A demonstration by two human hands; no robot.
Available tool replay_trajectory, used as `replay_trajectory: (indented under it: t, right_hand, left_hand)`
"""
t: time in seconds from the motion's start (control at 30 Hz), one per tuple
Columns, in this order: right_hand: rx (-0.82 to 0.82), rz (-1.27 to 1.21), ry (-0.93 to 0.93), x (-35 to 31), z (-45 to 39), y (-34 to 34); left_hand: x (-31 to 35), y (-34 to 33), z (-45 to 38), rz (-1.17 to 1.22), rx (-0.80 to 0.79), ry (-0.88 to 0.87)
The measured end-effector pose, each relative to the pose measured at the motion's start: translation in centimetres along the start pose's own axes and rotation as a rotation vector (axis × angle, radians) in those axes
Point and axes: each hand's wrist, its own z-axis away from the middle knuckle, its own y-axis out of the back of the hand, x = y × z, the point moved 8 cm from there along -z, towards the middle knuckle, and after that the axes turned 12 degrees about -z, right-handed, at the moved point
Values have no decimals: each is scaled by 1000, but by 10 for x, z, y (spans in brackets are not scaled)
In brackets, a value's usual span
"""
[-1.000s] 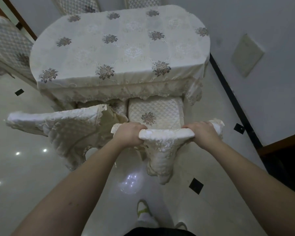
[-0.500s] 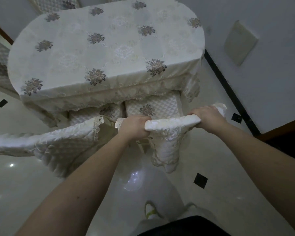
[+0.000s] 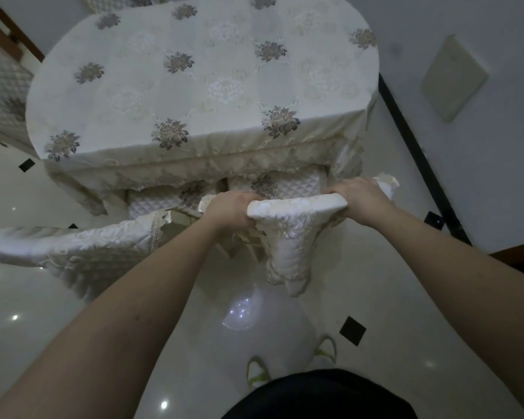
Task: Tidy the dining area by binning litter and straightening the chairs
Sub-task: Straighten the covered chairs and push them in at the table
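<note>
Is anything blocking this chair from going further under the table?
Nothing visible does. Both hands grip the chair top, its seat already partly under the table skirt. The second chair stands apart on its left.

Chair (image 3: 297, 204) further under table (image 3: 194, 86) (seat mostly hidden)

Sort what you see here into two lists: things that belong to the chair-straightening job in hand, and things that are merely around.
Part of the job:
- left hand, gripping the chair back
- right hand, gripping the chair back
- held chair
- neighbouring chair, beside it
- dining table

Merely around:
- wall panel
- black skirting strip
- tiled floor
</note>
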Motion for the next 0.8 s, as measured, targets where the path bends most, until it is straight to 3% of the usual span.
replay_trajectory:
  t: [0.8]
  right_hand:
    - [37,-22,61,9,-29,7]
  left_hand:
    - [-15,1,-31,-73,-38,53]
